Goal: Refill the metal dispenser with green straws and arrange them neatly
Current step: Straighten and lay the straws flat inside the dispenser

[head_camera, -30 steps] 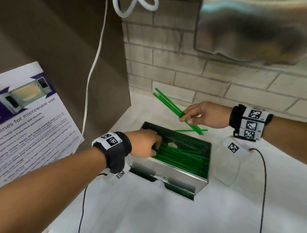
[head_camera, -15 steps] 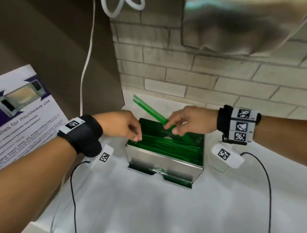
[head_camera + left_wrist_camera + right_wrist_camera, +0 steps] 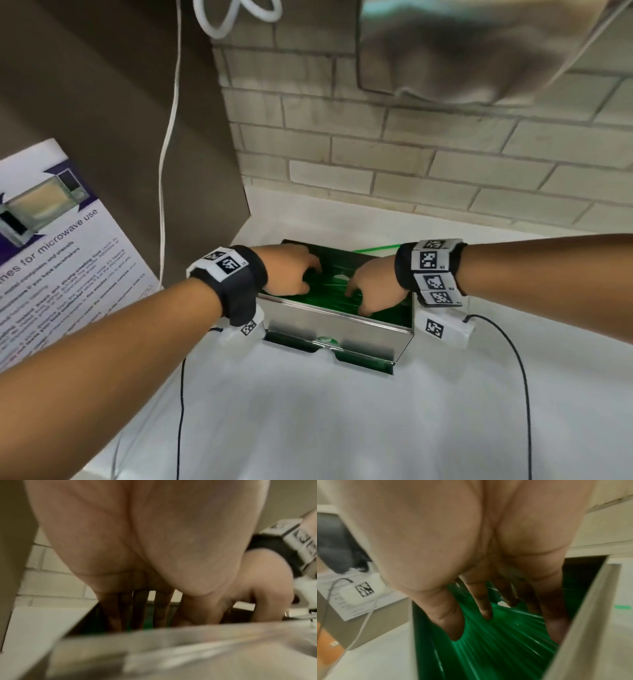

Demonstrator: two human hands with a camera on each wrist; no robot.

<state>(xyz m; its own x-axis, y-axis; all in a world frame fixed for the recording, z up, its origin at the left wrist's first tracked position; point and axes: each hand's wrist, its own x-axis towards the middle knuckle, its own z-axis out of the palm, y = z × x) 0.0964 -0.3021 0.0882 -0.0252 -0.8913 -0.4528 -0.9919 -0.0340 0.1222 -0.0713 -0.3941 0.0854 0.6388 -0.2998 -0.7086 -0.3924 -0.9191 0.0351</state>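
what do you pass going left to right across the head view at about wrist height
microwave use poster → white cable → left hand → green straws in the metal dispenser → right hand → marker band on the right wrist

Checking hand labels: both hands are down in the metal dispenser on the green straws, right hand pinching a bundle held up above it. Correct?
Not quite. The right hand holds no raised bundle: the right wrist view shows its fingers spread down onto the green straws inside the metal dispenser. The left hand is in too.
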